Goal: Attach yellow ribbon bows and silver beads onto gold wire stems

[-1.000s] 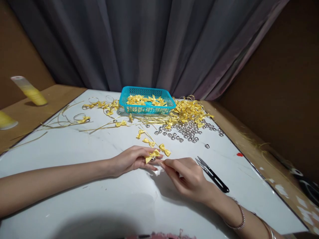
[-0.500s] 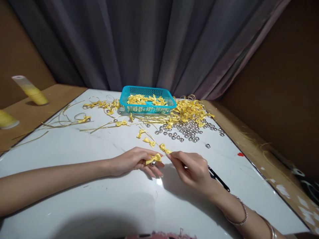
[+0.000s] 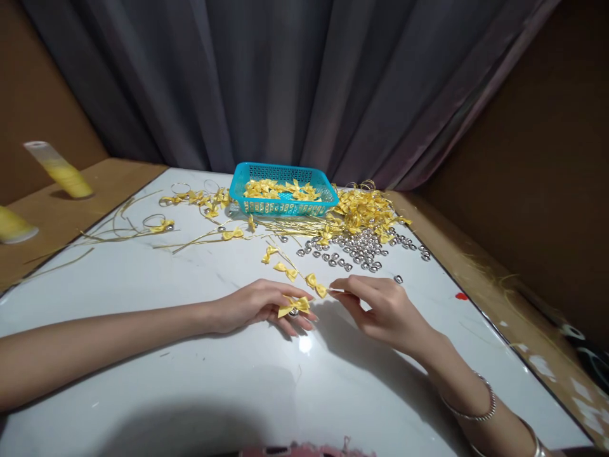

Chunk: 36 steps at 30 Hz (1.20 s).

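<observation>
My left hand [image 3: 273,308] pinches a yellow ribbon bow [image 3: 294,306] between thumb and fingers, its other fingers stretched out below. A small shiny silver bead [image 3: 294,312] shows just under the bow's middle. To the right, my right hand [image 3: 375,311] is closed in a pinch above the table, with thumb and forefinger together. Anything between those fingertips is too thin to make out. Just left of the right fingertips lies another yellow bow [image 3: 316,285]. Two more loose bows, one in the middle [image 3: 286,271] and one farther back [image 3: 269,254], lie beyond my hands.
A blue plastic basket [image 3: 285,207] holding yellow bows stands at the back. Right of it are a heap of bows on gold cord [image 3: 364,209] and many silver beads [image 3: 361,247]. Gold cords [image 3: 190,242] lie at left. Yellow ribbon spools [image 3: 71,181] stand beyond the left edge.
My right hand has moved right and slightly up, away from the bow in my left hand. Its forearm now covers the black tool seen before. My left hand stays nearly still.
</observation>
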### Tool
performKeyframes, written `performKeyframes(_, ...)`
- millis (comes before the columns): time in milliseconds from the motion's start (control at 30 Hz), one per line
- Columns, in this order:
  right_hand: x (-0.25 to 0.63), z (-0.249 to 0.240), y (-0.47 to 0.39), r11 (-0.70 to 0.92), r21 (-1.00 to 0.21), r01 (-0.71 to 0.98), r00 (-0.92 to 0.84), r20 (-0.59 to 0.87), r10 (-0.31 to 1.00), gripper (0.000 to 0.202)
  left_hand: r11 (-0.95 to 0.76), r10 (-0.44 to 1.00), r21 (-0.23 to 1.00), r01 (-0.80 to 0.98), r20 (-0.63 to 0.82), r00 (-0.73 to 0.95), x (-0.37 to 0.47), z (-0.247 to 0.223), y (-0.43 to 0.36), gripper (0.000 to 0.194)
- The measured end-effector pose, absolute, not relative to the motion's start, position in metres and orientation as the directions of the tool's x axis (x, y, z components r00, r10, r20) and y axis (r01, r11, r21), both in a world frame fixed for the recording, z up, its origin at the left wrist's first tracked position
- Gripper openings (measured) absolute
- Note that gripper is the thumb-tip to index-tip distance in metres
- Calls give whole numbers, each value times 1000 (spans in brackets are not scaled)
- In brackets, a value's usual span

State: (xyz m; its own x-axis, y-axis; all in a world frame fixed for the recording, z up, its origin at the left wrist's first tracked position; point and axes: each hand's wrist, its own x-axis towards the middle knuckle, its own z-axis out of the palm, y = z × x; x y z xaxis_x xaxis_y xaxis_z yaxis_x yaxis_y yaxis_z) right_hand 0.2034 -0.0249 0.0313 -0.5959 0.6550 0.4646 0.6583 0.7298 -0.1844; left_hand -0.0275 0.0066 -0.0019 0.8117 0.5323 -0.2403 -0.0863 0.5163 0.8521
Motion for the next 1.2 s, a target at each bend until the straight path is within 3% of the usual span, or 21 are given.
performKeyframes(367, 203, 32, -24, 698, -158, 699, -526, 549, 650, 16, 443, 524, 897, -13, -247, 815, -29, 1, 6, 31)
performKeyframes(567, 208, 44, -20, 643, -220, 733, -369, 666, 648, 12, 434, 522, 899, 61, -306, 796, -30, 1, 7, 31)
performKeyframes(667, 214, 47, -18, 550, -205, 810, -235, 745, 624, 10, 433, 526, 899, 64, -309, 792, -30, 0, 7, 33)
performKeyframes(767, 217, 48, -18, 460, -268, 847, -106, 761, 640, 12, 434, 518, 900, 41, -287, 806, -31, 0, 8, 33)
performKeyframes(1000, 216, 47, -17, 287, -601, 746, 50, 481, 875, 16, 416, 470, 906, 80, -289, 834, -30, 3, 9, 30)
performKeyframes(1100, 221, 46, -12, 267, -587, 764, -67, 340, 938, 15, 434, 428, 895, 107, -309, 849, -31, 1, 11, 33)
performKeyframes(1200, 230, 49, -9, 329, -483, 812, -320, 103, 942, 19, 446, 380, 879, 165, -354, 855, -32, -1, 14, 32)
